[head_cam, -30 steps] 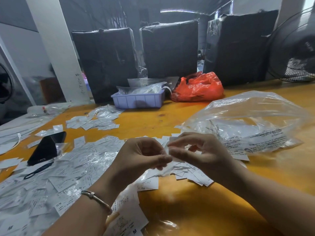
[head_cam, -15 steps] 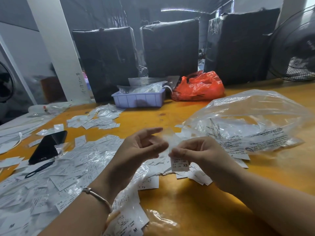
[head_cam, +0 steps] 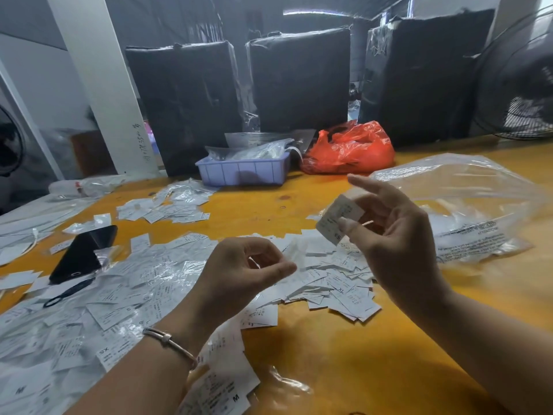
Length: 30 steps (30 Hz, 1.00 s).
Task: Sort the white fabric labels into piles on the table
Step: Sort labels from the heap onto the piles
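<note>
the right hand (head_cam: 398, 235) is raised above the yellow desk (head_cam: 344, 348), pinching one white label (head_cam: 336, 218) between thumb and a finger while the other fingers (head_cam: 368, 184) spread loosely upward. the left hand (head_cam: 239, 274) hovers lower, its fingers curled in with thumb near forefinger; nothing is visibly held in it. loose labels (head_cam: 338, 283) are heaped on the desk under both hands, and more spread to the left around a black phone (head_cam: 82, 253). a clear plastic bag (head_cam: 466, 205) lies right.
</note>
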Motion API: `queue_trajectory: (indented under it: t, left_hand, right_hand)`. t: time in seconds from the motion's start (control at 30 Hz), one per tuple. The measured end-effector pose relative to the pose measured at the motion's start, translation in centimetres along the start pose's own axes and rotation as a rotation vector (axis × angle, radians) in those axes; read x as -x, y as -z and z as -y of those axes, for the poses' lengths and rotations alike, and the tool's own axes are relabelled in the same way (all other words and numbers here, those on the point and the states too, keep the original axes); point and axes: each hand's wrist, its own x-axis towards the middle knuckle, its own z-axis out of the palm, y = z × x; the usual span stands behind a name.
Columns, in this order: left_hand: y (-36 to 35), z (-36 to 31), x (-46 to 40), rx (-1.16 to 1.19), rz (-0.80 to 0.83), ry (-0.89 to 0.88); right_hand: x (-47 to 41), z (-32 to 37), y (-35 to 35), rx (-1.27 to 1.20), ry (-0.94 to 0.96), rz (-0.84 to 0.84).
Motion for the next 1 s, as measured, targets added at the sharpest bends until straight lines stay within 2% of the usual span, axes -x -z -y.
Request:
queue_trajectory:
  t: [0.1,0.37,0.5,1.0]
  left_hand:
    - [-0.1,0.0,0.0,0.016,0.046,0.010]
    - [-0.1,-0.4,0.1,0.055,0.137,0.042]
    - [0.0,-0.2,0.0,0.128,0.175,0.075]
    - [0.2,-0.1,0.1,0.190,0.283,0.146]
  right_hand:
    - [0.1,0.6,0.2,0.006,0.132,-0.006]
    - [0.7,1.4,-0.2,0.045,0.311,0.183]
    - [0.7,1.0,-0.3,0.115,0.302,0.229]
    - [0.6,1.0,0.0,0.126,0.260,0.176]
